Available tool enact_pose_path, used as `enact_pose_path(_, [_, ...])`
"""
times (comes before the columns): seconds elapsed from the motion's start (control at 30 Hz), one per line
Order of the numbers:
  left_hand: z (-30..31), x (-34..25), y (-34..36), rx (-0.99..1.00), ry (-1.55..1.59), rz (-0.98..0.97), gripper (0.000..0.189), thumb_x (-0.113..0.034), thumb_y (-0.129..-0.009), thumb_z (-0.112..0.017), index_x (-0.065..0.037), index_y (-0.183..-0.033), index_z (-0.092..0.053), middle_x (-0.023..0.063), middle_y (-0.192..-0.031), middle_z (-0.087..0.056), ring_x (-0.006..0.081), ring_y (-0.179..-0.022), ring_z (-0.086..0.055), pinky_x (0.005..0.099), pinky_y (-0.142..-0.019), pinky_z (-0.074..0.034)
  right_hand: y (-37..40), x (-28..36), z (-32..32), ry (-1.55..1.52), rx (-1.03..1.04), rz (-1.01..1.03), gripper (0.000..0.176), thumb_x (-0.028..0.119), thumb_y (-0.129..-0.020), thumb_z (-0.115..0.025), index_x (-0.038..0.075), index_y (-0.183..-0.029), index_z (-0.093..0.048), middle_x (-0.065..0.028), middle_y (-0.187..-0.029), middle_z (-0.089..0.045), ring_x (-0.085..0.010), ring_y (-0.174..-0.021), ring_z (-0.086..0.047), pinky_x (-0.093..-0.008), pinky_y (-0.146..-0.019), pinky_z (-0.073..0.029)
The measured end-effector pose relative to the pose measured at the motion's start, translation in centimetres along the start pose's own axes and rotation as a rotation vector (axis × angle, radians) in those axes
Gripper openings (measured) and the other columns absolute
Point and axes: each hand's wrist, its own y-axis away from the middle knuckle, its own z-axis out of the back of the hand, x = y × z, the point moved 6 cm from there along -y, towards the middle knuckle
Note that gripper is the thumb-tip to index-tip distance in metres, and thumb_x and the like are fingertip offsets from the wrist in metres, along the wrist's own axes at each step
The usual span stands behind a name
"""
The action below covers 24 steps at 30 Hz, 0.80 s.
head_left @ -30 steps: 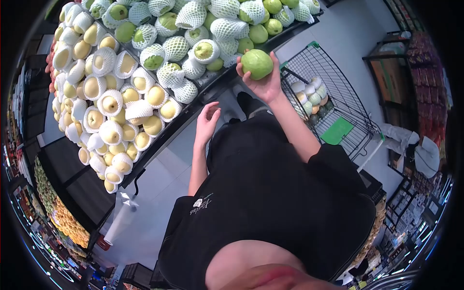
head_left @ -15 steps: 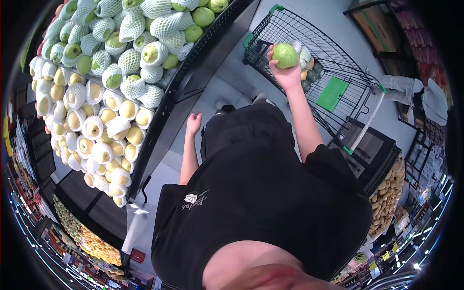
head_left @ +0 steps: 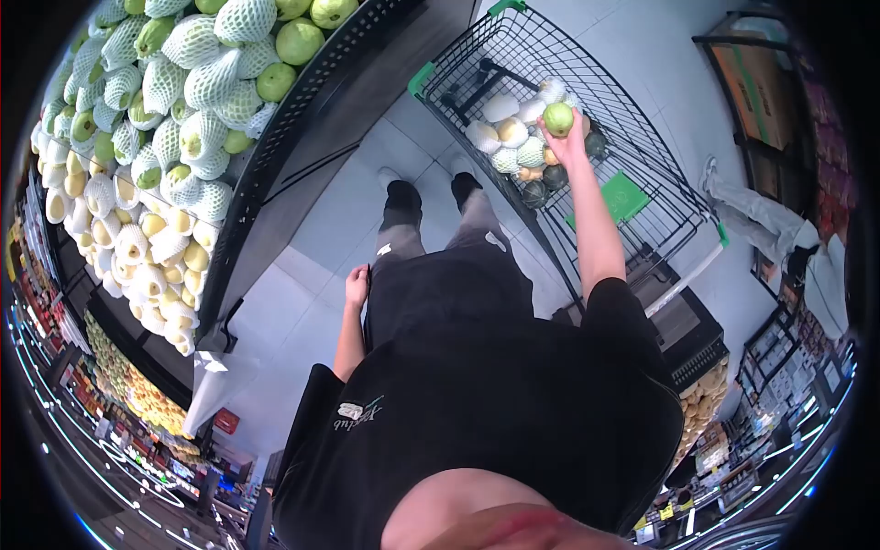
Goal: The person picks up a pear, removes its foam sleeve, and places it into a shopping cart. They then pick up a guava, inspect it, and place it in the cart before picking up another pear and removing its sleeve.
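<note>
In the head view, my right hand (head_left: 566, 145) is closed around a light green guava (head_left: 558, 119) with no foam net on it. I hold it over the basket of a black wire shopping cart (head_left: 642, 119). Below and beside it in the cart lie several fruits in white foam nets (head_left: 510, 131), some orange-toned ones, and dark green round ones (head_left: 535, 193). My left hand (head_left: 357, 286) hangs beside my left thigh with its fingers curled in, and I see nothing in it.
At left a slanted display holds guavas in foam nets (head_left: 211, 78) and yellow netted fruit (head_left: 137, 243), edged by a black perforated rim (head_left: 275, 137). Another person's legs (head_left: 756, 220) are beyond the cart handle. A stand of brown produce (head_left: 704, 403) is at lower right.
My right hand has lowered the guava toward the fruit in the cart. The view has shifted, showing more of the cart's contents and my feet. My left hand still hangs at my side.
</note>
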Motion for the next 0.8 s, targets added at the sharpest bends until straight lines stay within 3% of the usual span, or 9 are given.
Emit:
enact_pose_path(0.1, [0.0,6.9,2.4,-0.027,0.035,0.098,0.034,-0.025,-0.102,-0.055,0.001,-0.12,-0.066,0.0058,-0.097,-0.07,0.0112,-0.087,-0.062,0.0273,-0.081,-0.049,-5.9,0.3,2.2,0.334,-0.069,-0.009,0.06,0.038,-0.093,-0.069,-0.001,-0.134,-0.049,-0.0164,-0.125,-0.057,-0.026,-0.113,-0.06,-0.0402,-0.088,-0.059])
enact_pose_path(0.17, [0.8,8.2,7.5,-0.053,-0.023,0.275,0.033,-0.025,-0.1,-0.057,0.0,-0.12,-0.065,0.0066,-0.093,-0.069,0.012,-0.08,-0.062,0.0277,-0.072,-0.051,-11.3,0.1,4.3,0.692,-0.058,-0.025,0.073,0.037,-0.083,-0.08,-0.004,-0.134,-0.048,-0.0185,-0.128,-0.057,-0.0276,-0.115,-0.06,-0.0388,-0.088,-0.058])
enact_pose_path(0.27, [2.5,11.2,15.2,-0.218,0.148,0.534,0.033,-0.026,-0.097,-0.06,-0.002,-0.119,-0.064,0.0063,-0.083,-0.065,0.0154,-0.067,-0.061,0.0299,-0.053,-0.049,-18.8,0.1,5.2,1.58,0.06,0.41,0.087,0.036,-0.068,-0.089,-0.006,-0.133,-0.049,-0.0236,-0.13,-0.055,-0.0334,-0.118,-0.059,-0.0406,-0.094,-0.054])
enact_pose_path(0.37, [3.6,14.9,20.9,-0.223,0.044,0.633,0.033,-0.025,-0.097,-0.058,0.001,-0.116,-0.066,0.0069,-0.088,-0.066,0.0142,-0.07,-0.061,0.0297,-0.06,-0.049,-18.0,-0.7,0.5,1.824,0.039,0.673,0.087,0.032,-0.06,-0.088,-0.007,-0.129,-0.051,-0.026,-0.123,-0.059,-0.035,-0.118,-0.058,-0.0407,-0.097,-0.05])
enact_pose_path(0.4, [3.7,15.2,22.5,-0.218,0.003,0.658,0.034,-0.025,-0.097,-0.057,0.001,-0.115,-0.067,0.0075,-0.092,-0.067,0.0144,-0.074,-0.062,0.0295,-0.064,-0.051,-18.5,-1.2,-0.1,1.764,0.06,0.688,0.086,0.029,-0.06,-0.086,-0.005,-0.13,-0.051,-0.0285,-0.121,-0.058,-0.0408,-0.116,-0.056,-0.0425,-0.103,-0.046])
enact_pose_path(0.5, [4.1,20.7,24.9,-0.174,0.099,0.636,0.036,-0.025,-0.1,-0.053,0.003,-0.118,-0.066,0.0086,-0.101,-0.069,0.0151,-0.087,-0.065,0.0288,-0.077,-0.052,-18.9,-1.7,-2.3,1.762,0.07,0.683,0.086,0.028,-0.062,-0.085,-0.003,-0.134,-0.049,-0.0263,-0.123,-0.056,-0.0408,-0.115,-0.057,-0.0426,-0.103,-0.047])
enact_pose_path(0.53, [3.8,19.2,25.6,-0.119,0.011,0.666,0.036,-0.024,-0.101,-0.05,0.004,-0.119,-0.065,0.0086,-0.107,-0.07,0.0164,-0.097,-0.065,0.0292,-0.087,-0.051,-19.3,-1.9,-2.0,1.719,0.018,0.616,0.085,0.027,-0.062,-0.085,0.001,-0.135,-0.049,-0.0252,-0.125,-0.054,-0.0409,-0.118,-0.054,-0.0438,-0.105,-0.045])
enact_pose_path(0.67, [3.1,16.7,25.5,-0.138,0.169,0.613,0.036,-0.023,-0.102,-0.049,0.004,-0.122,-0.064,0.0093,-0.108,-0.07,0.0166,-0.097,-0.066,0.0296,-0.089,-0.051,-21.0,-2.3,-1.2,1.839,-0.044,0.641,0.082,0.028,-0.065,-0.086,0.006,-0.136,-0.052,-0.0221,-0.13,-0.054,-0.0383,-0.127,-0.048,-0.0459,-0.108,-0.041])
enact_pose_path(0.8, [3.6,16.3,25.6,-0.144,0.143,0.632,0.036,-0.024,-0.103,-0.05,0.003,-0.123,-0.064,0.0096,-0.111,-0.07,0.017,-0.101,-0.065,0.0294,-0.09,-0.05,-21.3,-2.0,-1.1,2.072,-0.071,0.613,0.086,0.035,-0.067,-0.085,0.005,-0.14,-0.05,-0.0206,-0.132,-0.056,-0.0367,-0.126,-0.05,-0.0456,-0.108,-0.042])
